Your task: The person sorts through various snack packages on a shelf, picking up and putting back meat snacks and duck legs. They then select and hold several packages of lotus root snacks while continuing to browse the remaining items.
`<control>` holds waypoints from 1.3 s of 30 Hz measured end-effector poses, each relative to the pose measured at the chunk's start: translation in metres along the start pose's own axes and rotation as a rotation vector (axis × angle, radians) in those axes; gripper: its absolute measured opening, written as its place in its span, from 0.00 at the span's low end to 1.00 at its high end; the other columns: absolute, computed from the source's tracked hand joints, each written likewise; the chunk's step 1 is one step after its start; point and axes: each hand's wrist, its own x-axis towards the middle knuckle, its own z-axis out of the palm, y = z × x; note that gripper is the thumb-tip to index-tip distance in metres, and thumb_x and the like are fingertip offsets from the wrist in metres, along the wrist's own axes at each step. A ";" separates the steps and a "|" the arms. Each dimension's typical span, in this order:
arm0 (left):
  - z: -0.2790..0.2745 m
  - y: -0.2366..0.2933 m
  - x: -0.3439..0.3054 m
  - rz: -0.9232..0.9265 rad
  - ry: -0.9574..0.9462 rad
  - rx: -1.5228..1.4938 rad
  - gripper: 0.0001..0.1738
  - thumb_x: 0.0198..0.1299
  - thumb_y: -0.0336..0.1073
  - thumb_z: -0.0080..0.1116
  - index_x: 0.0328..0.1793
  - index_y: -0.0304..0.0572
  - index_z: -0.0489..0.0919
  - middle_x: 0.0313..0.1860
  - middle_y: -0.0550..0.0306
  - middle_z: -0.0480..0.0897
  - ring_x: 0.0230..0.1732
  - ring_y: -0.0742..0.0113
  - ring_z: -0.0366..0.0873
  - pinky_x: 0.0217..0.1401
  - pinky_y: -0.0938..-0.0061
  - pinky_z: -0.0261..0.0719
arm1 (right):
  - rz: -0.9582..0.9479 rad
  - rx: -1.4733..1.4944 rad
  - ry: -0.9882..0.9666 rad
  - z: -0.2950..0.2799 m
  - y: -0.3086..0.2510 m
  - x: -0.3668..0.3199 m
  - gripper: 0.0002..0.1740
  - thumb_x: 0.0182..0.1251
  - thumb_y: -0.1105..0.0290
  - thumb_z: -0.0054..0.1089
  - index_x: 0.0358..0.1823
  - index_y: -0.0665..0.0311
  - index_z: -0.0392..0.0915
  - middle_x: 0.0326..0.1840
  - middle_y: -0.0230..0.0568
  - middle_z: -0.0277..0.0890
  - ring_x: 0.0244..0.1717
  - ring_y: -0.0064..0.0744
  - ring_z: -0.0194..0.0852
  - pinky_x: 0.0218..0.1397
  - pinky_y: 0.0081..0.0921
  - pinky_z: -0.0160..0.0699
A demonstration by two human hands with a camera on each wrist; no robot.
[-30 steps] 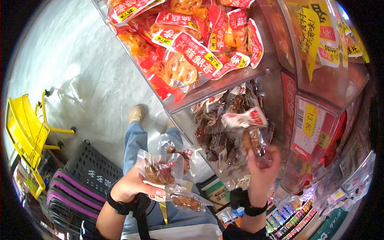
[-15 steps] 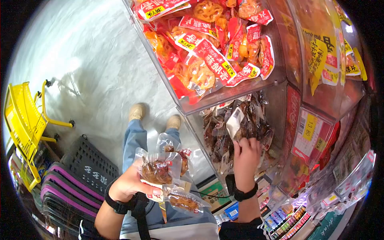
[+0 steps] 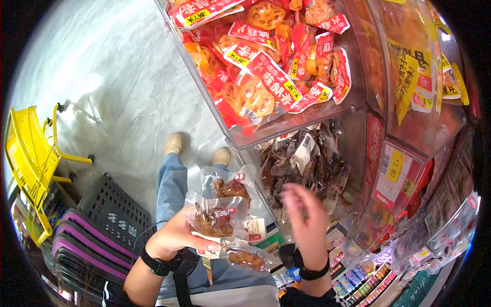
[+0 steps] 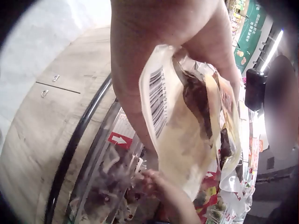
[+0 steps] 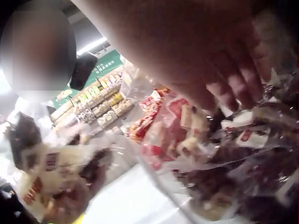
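Note:
My left hand grips several clear vacuum packs of brown, cooked-looking meat. One meat pack lies along the fingers, another fans out beyond it, and a third sticks out below the thumb. In the left wrist view, a pale pack back with a barcode hangs from that hand. My right hand, blurred at the fingertips, is over the near edge of a clear bin of dark vacuum packs. Its fingers are loosely bent and nothing shows in them; the right wrist view has them just above the packs.
Beyond the dark packs, a clear bin wall divides off red bags of lotus root slices. A price tag reading 13.80 hangs on the right. Black baskets and a yellow cart stand on the floor to the left.
My right hand has let go of a white-labelled pack in the bin and drawn back toward me. The packs in my left hand are shifted slightly right and fanned wider.

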 end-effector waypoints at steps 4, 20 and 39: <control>-0.002 -0.005 0.014 0.006 -0.138 0.167 0.29 0.41 0.26 0.71 0.52 0.34 0.74 0.44 0.61 0.79 0.45 0.76 0.74 0.49 0.80 0.72 | 0.064 0.235 -0.343 0.018 -0.002 -0.012 0.23 0.59 0.71 0.60 0.56 0.68 0.70 0.46 0.48 0.78 0.47 0.31 0.78 0.46 0.26 0.76; 0.009 -0.006 0.027 -0.065 -0.118 0.099 0.49 0.33 0.32 0.73 0.66 0.29 0.62 0.59 0.46 0.72 0.54 0.67 0.72 0.57 0.73 0.68 | -0.206 -0.295 0.291 -0.010 0.013 0.000 0.13 0.49 0.73 0.68 0.32 0.63 0.71 0.27 0.38 0.70 0.22 0.36 0.69 0.25 0.28 0.67; -0.007 -0.015 0.030 -0.045 -0.143 0.025 0.42 0.41 0.26 0.69 0.66 0.30 0.63 0.58 0.53 0.74 0.56 0.68 0.72 0.60 0.73 0.66 | -0.242 -0.570 0.029 0.008 0.038 0.028 0.09 0.52 0.75 0.59 0.32 0.62 0.67 0.28 0.44 0.68 0.30 0.47 0.72 0.30 0.40 0.71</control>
